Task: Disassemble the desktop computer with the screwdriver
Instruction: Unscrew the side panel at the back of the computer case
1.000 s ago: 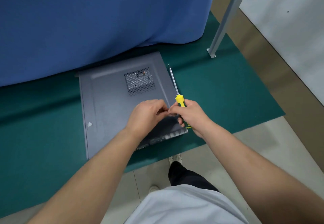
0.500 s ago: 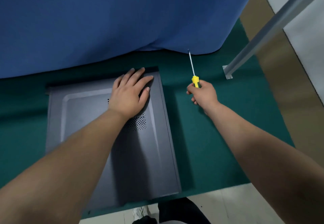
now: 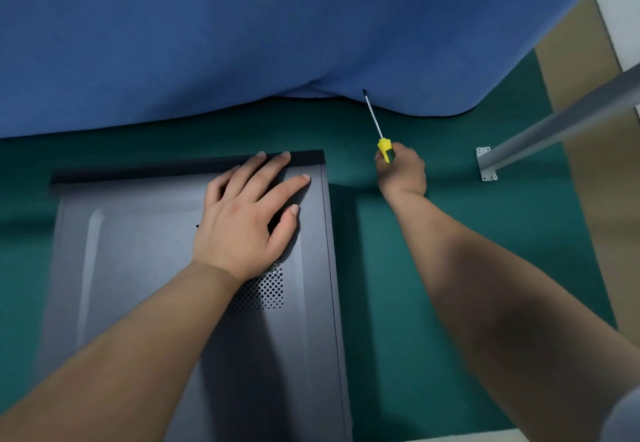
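Note:
A grey desktop computer case (image 3: 138, 268) lies flat on a green mat, its side panel facing up with a perforated vent patch (image 3: 266, 291). My left hand (image 3: 247, 214) rests flat on the panel near its far right corner, fingers straight and reaching the dark far edge. To the right of the case, my right hand (image 3: 401, 173) grips the yellow handle of a screwdriver (image 3: 375, 123). Its metal shaft points away from me toward the blue cloth, off the case.
The green mat (image 3: 450, 227) covers the floor around the case. A blue cloth (image 3: 277, 33) hangs down behind it. A grey metal leg with a foot plate (image 3: 486, 164) stands at the right. Tan floor strip and white wall lie beyond.
My head has come closer to the case. My left hand slid a little farther along the panel to its far edge. My right hand keeps the screwdriver beside the case.

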Available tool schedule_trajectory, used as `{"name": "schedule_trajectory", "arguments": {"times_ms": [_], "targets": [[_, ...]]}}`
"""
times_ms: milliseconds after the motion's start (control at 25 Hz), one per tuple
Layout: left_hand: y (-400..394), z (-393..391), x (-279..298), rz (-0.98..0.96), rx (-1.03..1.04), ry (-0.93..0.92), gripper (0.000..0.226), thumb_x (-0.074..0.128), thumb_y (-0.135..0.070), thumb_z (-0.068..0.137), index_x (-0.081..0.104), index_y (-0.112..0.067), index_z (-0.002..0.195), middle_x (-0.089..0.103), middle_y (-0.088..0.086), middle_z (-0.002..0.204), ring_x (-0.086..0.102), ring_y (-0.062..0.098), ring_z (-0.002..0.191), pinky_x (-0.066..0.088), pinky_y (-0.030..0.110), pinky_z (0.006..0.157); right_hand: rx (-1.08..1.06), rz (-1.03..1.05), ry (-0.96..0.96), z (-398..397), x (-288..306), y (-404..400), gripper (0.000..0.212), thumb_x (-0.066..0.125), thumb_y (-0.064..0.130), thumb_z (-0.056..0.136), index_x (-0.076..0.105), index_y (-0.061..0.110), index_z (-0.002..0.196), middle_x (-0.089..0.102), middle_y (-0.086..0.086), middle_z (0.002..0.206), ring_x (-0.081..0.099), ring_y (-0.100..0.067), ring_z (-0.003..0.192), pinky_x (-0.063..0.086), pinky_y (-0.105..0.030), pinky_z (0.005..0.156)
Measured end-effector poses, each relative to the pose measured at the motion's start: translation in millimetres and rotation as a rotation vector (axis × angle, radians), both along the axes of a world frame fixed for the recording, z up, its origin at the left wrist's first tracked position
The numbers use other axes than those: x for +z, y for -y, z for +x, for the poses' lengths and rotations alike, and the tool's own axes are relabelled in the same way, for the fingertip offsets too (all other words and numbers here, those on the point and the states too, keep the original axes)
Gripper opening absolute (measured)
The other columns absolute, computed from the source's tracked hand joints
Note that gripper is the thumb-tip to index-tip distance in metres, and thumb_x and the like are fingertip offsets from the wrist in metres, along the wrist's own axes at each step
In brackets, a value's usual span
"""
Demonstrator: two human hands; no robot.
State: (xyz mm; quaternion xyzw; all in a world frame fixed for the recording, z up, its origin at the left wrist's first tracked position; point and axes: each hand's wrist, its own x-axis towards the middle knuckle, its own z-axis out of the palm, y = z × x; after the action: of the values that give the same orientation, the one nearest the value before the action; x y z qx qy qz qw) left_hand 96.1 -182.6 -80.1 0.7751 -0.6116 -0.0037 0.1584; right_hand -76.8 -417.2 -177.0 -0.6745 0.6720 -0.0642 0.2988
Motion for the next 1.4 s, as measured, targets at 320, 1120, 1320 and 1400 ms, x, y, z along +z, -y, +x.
{"name": "schedule_trajectory", "arguments": {"times_ms": [320, 1120, 1320, 1400], "targets": [[-0.2, -0.3, -0.8, 0.008, 0.006, -0.008, 0.039, 0.047, -0.045, 0.1, 0.057, -0.044, 0.137, 0.043, -0.014, 0.158, 0.032, 0.015, 0.151, 0.025, 0.042, 0.114, -0.095, 0.031, 0.246, -26.8, 22.6, -25.7, 0.018, 0.062, 0.038, 0.093, 0.065, 0.022, 0.086, 0.064, 0.003, 0.072, 0.06, -0.026, 0.072, 0.048, -0.029, 0.061], [-259.5, -42.9, 69.5, -0.369, 0.508, -1.905, 0.012, 0.064, -0.009, 0.1, 0.068, -0.01, 0.111, 0.079, 0.006, 0.097, 0.076, 0.018, 0.092, 0.06, 0.025, 0.075, 0.078, 0.433, 0.722, -33.0, 164.8, -489.1, 0.012, 0.065, 0.023, 0.1, 0.061, 0.015, 0.092, 0.066, -0.007, 0.084, 0.065, -0.017, 0.062, 0.057, -0.031, 0.057], [-344.3, -37.7, 55.2, -0.309, 0.678, -1.97, 0.012, 0.066, -0.007, 0.098, 0.066, -0.008, 0.11, 0.078, 0.008, 0.094, 0.077, 0.021, 0.089, 0.062, 0.031, 0.072, 0.168, 0.5, 0.585, -24.5, 134.6, -566.2, 0.013, 0.059, 0.027, 0.103, 0.067, 0.018, 0.1, 0.075, 0.0, 0.089, 0.067, -0.011, 0.076, 0.052, -0.03, 0.078], [-368.8, -40.5, 47.2, -0.283, 0.718, -1.969, 0.014, 0.066, -0.009, 0.098, 0.065, -0.007, 0.112, 0.079, 0.01, 0.1, 0.077, 0.024, 0.095, 0.063, 0.034, 0.075, 0.253, 0.506, 0.498, -23.0, 124.3, -583.5, 0.014, 0.056, 0.03, 0.104, 0.066, 0.021, 0.097, 0.076, 0.003, 0.092, 0.062, -0.008, 0.077, 0.046, -0.028, 0.076]]}}
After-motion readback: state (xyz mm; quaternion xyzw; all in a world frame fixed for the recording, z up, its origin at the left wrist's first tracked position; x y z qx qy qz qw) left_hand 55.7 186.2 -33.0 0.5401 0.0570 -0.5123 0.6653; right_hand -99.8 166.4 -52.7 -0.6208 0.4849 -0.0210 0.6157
